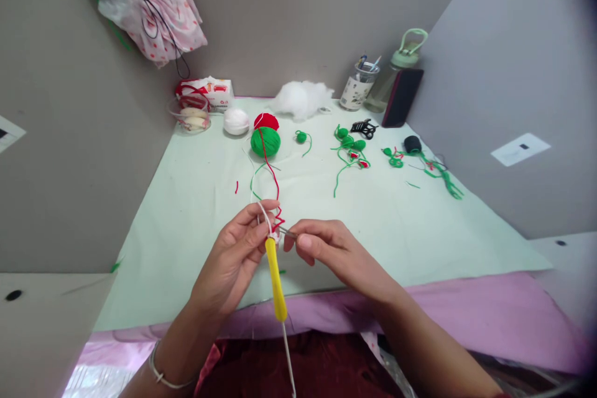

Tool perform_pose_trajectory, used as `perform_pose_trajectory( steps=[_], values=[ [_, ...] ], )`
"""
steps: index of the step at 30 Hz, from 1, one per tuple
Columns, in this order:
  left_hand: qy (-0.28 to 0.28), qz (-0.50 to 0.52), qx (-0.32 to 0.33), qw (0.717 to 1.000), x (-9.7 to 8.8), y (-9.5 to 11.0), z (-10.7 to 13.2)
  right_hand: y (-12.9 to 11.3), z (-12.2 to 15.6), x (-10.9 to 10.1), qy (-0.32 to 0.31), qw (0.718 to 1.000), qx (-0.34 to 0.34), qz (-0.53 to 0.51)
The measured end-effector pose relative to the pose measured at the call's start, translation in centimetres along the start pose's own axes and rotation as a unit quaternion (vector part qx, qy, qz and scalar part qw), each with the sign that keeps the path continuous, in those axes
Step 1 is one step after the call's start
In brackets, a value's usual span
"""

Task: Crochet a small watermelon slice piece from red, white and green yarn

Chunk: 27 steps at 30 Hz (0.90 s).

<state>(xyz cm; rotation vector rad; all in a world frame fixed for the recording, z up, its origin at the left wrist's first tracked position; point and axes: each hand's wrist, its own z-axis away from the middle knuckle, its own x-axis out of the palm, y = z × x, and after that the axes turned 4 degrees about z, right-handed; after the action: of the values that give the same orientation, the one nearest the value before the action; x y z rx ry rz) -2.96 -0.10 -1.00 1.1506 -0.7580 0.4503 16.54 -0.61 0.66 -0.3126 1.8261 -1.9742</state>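
My left hand [236, 249] pinches a small white crocheted piece [274, 236] between thumb and fingers, with white yarn [265, 212] running over the fingers. A crochet hook with a yellow handle [275, 280] points down from the piece, its thin shaft extending toward my lap. Close on the right, my right hand [326, 245] is closed on a thin grey metal tool [288, 232] whose tip reaches the piece; its kind is unclear. Crinkled red yarn [278, 214] leads from the work to a red yarn ball [267, 120], partly hidden behind a green yarn ball [265, 143].
A white yarn ball [236, 121], white stuffing [303, 99] and a tissue pack [212, 93] lie along the back. Small green crocheted pieces [357, 145], a black claw clip [364, 129], a pen jar [358, 87], a bottle [387, 87] and a phone [403, 98] are at right.
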Motion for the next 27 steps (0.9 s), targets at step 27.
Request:
perform_pose_trajectory(
  steps=[27],
  values=[
    [0.040, -0.020, -0.005, 0.999, 0.0, -0.3, 0.3, 0.4, -0.6, -2.5, 0.121, 0.981, -0.058, 0.140]
  ],
)
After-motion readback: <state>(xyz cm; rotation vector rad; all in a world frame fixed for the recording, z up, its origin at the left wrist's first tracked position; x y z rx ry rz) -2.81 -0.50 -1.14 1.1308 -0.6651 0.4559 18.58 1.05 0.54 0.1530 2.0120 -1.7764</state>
